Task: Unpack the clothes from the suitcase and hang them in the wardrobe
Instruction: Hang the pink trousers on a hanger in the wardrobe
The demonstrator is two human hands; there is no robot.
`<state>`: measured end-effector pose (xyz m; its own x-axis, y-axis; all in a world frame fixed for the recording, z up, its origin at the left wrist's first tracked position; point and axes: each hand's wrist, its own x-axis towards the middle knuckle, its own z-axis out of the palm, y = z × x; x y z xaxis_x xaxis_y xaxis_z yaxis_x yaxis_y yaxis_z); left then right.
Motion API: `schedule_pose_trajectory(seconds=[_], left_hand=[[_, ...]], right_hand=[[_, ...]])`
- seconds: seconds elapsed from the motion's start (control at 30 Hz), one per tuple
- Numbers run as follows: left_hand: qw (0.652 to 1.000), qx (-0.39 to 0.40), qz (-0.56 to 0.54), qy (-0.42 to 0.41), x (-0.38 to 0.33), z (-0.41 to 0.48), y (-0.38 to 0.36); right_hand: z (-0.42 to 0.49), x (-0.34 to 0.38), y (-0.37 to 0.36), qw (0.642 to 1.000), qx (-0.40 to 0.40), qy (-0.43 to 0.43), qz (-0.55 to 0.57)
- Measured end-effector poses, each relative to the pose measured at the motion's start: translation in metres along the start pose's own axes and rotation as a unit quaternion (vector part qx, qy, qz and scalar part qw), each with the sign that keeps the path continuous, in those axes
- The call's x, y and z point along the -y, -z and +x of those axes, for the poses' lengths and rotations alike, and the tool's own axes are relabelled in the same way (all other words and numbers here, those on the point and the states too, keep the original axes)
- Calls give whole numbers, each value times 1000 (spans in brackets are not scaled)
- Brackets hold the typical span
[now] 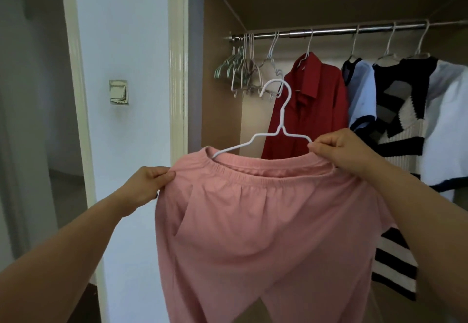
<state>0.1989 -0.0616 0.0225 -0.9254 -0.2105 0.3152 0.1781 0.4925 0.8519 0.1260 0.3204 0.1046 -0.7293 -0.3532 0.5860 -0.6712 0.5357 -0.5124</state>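
Fingers of the left hand (149,183) and right hand (342,150) pinch pink cloth trousers (253,221) onto a white wire hanger (281,117); next, probably, hook the metal rail (329,32).

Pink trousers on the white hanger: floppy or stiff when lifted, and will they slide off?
Probably floppy: the pink trousers hang in soft folds, the waistband sagging between the left hand and right hand. Likely light: finger pinches alone carry them. They may slip off the thin white hanger, which looks smooth.
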Motion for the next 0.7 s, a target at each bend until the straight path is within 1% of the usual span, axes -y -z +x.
schedule_pose_trajectory(seconds=[0.07,0.13,0.17,0.23,0.3,0.33,0.4,0.47,0.57,0.63,0.7], left_hand=[[999,-26,22,-11,-2,6,2],[997,-74,21,-14,-8,12,-3],[994,-94,44,-18,-11,14,-8],[990,-102,90,-37,-20,19,-21],[991,-68,93,-65,-35,20,-34],[989,-35,108,-92,-42,20,-41],[969,16,191,-157,-52,18,-53],[952,19,232,-199,-56,19,-65],[951,-29,219,-217,-62,19,-76],[964,-47,145,-220,-71,20,-83],[972,-45,85,-216,-79,23,-90]], right_hand=[[-2,-1,0,999,36,-12,-6],[-4,0,-4,996,82,-19,-20],[-4,0,-7,996,84,-19,-17],[-4,0,-13,999,48,-21,4],[-3,1,-21,1000,22,-16,11],[-4,1,-25,1000,24,-15,9],[-6,1,-33,999,32,-21,17],[-8,-1,-37,998,30,-37,33],[-11,-3,-38,997,14,-57,59],[-14,-5,-38,995,8,-67,67],[-17,-4,-41,995,16,-69,73]])
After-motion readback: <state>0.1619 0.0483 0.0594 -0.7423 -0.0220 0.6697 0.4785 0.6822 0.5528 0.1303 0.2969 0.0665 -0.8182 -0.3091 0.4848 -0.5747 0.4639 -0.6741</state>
